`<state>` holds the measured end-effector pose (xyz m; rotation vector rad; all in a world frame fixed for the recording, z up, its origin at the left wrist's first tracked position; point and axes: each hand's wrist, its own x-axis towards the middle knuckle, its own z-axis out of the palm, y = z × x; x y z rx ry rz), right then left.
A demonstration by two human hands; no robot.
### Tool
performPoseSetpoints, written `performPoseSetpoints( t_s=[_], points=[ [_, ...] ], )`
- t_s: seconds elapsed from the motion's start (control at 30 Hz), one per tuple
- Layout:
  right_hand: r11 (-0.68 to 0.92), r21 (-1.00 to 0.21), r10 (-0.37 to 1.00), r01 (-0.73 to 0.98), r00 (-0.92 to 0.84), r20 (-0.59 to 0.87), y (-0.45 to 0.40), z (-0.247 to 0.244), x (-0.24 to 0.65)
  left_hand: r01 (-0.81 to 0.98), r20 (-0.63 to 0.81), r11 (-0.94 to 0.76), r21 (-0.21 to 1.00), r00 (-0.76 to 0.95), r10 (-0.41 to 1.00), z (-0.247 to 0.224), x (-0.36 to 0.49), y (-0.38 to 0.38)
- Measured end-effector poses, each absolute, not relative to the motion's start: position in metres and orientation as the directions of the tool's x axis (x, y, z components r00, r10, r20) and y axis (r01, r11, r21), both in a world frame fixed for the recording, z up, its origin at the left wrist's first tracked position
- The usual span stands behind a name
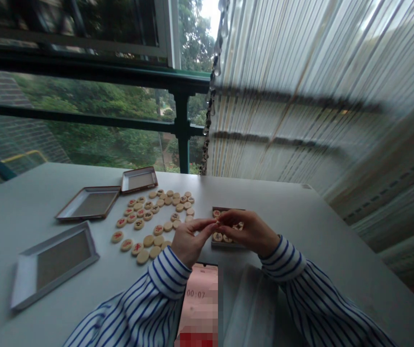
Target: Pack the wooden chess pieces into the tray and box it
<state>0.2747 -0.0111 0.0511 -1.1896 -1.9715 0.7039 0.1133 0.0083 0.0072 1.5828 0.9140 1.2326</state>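
Note:
My left hand (189, 239) and my right hand (252, 231) meet fingertip to fingertip at the left side of a small box (228, 245). Both are closed in a pinch; whatever lies between the fingertips is mostly hidden and too small to make out. Round Chinese chess pieces (217, 236) with dark and red characters lie inside the box, partly covered by my right hand. Left of my hands, many loose Chinese chess pieces (148, 240) are spread on the white table (116, 294), some showing characters, others blank side up.
Three shallow trays stand to the left: a grey one (22, 289) in front, a brown-rimmed one (87, 188) behind it, and a smaller one (140, 169) farther back. A phone (201, 308) showing 00:07 lies below my hands. A string curtain (264, 111) hangs behind the table.

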Motion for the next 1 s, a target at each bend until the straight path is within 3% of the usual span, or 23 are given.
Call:
performPoseSetpoints(
  t_s=[0.33, 0.63, 1.0],
  points=[
    [0.412, -0.732, 0.908, 0.543, -0.312, 0.280, -0.0108, 0.0492, 0.2776, -0.065, 0.286, -0.279, 0.958, 0.292, 0.913, 0.0046, 0.1151, 0.0057],
    [0.481, -0.678, 0.874, 0.555, -0.361, 0.325, -0.0129, 0.0542, 0.2760, -0.208, 0.093, -0.038, 0.977, 0.262, 0.961, 0.0116, 0.1159, 0.0049],
    [0.576, -0.361, 0.801, 0.733, -0.418, 0.428, -0.0137, 0.0527, 0.2742, -0.255, 0.020, 0.040, 0.966, 0.227, 0.974, 0.0103, 0.1160, 0.0064]
  ],
)
